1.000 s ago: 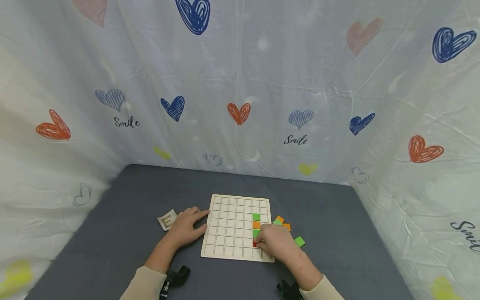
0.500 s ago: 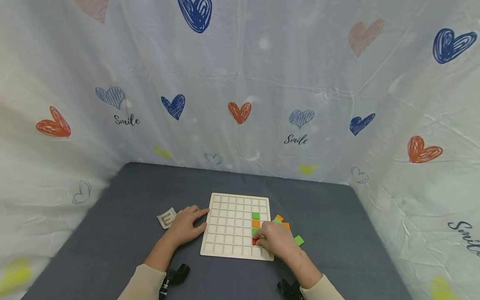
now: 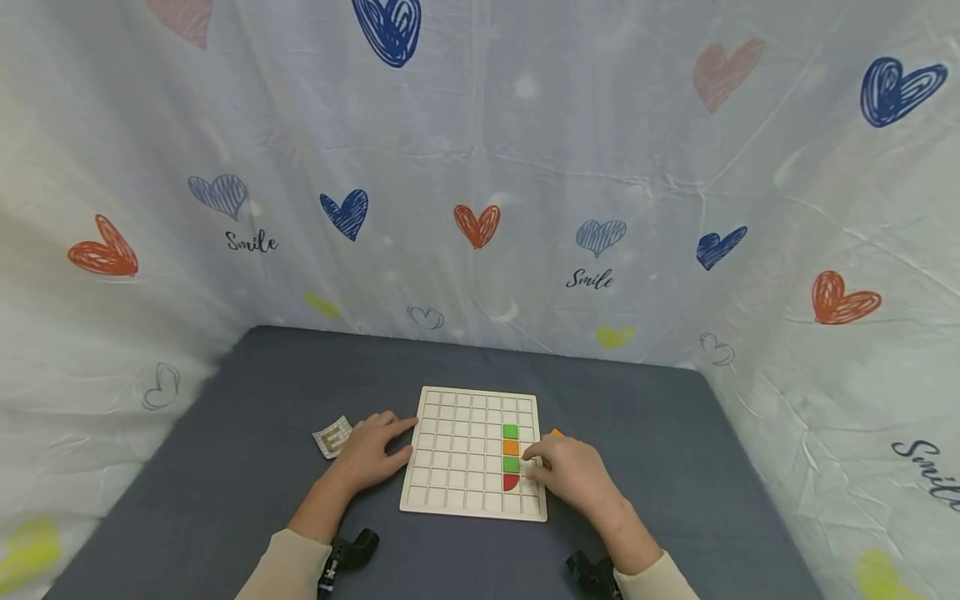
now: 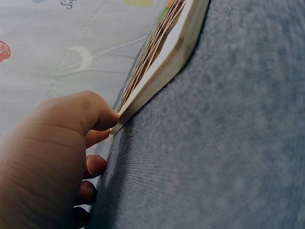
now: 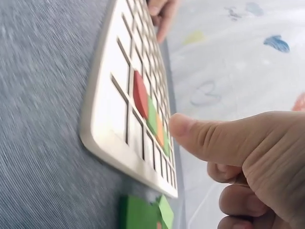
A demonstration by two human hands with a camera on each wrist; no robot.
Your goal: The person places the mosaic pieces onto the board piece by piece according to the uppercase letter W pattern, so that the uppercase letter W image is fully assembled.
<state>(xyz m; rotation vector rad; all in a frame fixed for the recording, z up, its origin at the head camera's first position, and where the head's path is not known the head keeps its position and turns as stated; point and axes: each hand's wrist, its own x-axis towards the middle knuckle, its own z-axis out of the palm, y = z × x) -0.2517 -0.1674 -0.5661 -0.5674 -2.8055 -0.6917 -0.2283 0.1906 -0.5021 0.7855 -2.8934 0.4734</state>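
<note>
A pale wooden grid board [image 3: 457, 450] lies on the table in the head view. One column near its right side carries a red quarter-round tile [image 3: 511, 482], a green tile [image 3: 511, 464], an orange tile [image 3: 511, 447] and a farther green tile [image 3: 510, 432]. My left hand [image 3: 371, 454] touches the board's left edge with index finger and thumb. Over the right edge hovers my right hand [image 3: 573, 473], its fingers loosely bent and nothing between them. In the right wrist view its thumb [image 5: 200, 136] stands apart from the red tile [image 5: 140, 94].
A small patterned card [image 3: 332, 437] lies left of the board, partly behind my left hand. Loose green tiles [image 5: 136, 212] lie beside the board's right edge; the head view shows an orange one [image 3: 557, 432] peeking past my right hand. A heart-print curtain [image 3: 480, 175] surrounds the grey table [image 3: 637, 417].
My right hand has let go of the red tile and moved right, uncovering it on the board. It now hides most of the loose tiles. My left hand stays at the edge.
</note>
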